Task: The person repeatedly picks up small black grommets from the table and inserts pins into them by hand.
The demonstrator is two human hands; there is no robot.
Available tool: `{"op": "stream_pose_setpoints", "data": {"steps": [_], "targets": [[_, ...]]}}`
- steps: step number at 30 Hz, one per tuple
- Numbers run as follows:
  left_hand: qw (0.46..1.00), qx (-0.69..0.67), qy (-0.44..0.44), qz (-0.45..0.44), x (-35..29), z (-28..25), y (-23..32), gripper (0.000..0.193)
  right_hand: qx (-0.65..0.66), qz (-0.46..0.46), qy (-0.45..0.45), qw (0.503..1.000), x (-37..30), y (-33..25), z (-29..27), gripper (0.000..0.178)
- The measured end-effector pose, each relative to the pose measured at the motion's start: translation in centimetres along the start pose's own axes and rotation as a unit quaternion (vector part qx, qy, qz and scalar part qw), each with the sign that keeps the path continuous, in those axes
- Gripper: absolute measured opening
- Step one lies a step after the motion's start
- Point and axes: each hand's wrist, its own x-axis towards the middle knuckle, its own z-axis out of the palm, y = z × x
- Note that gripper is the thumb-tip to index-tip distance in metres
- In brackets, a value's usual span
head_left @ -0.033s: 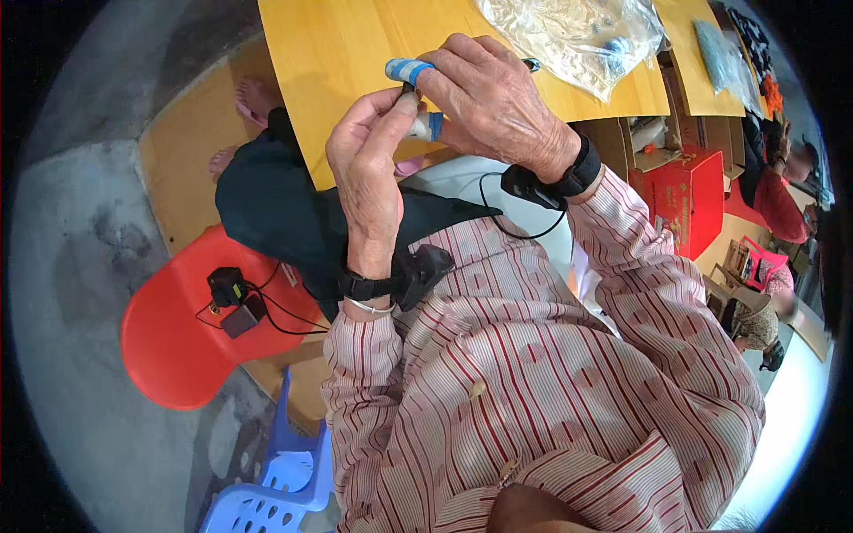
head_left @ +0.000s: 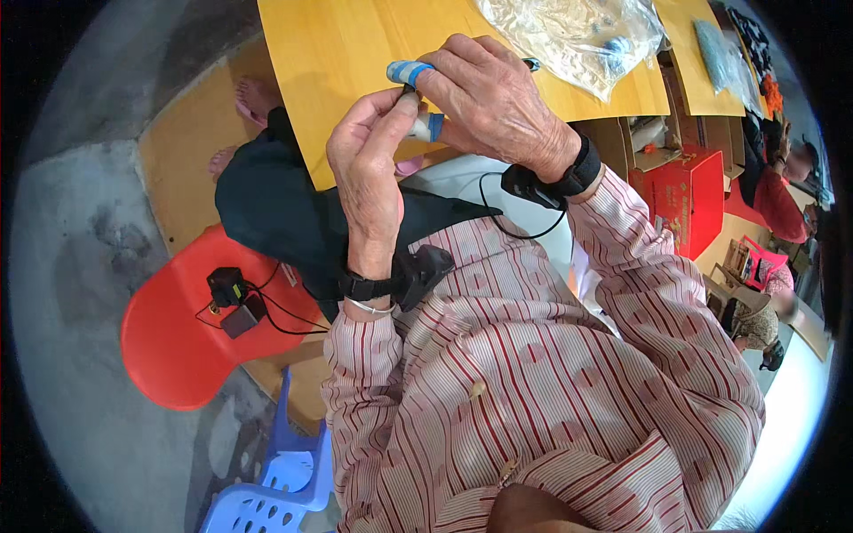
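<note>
Above the near edge of the yellow table (head_left: 355, 53), both hands meet fingertip to fingertip. My left hand (head_left: 366, 155) is closed in a pinch, thumb against forefinger, at a small dark piece (head_left: 409, 89) that mostly hides between the fingers. My right hand (head_left: 498, 98) curls over from the other side, its fingertips at the same piece. Blue-and-white wraps (head_left: 407, 71) cover its forefinger and thumb tips. A dark end with a bluish tint (head_left: 531, 65) pokes out behind the right knuckles; the rest of it is hidden in the palm.
A clear plastic bag (head_left: 577, 44) with small blue things lies beyond my right hand. Red and brown boxes (head_left: 689, 200) stand to the right. On the left, a red stool (head_left: 169, 329) carries a black device with cables. A blue plastic chair (head_left: 275, 489) stands nearer. Other people sit far right.
</note>
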Motion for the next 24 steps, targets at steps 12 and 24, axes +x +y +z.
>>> {"op": "stream_pose_setpoints", "data": {"steps": [12,24], "targets": [[0.999,0.008,-0.044,-0.015,-0.1,-0.8,0.5,0.034,0.121,0.025,0.039,0.992,-0.6,0.5,0.8,0.034],[0.996,0.078,-0.039,0.007,0.4,-1.5,0.0,0.042,0.113,0.011,0.066,0.991,-0.8,0.6,1.0,0.035]]}}
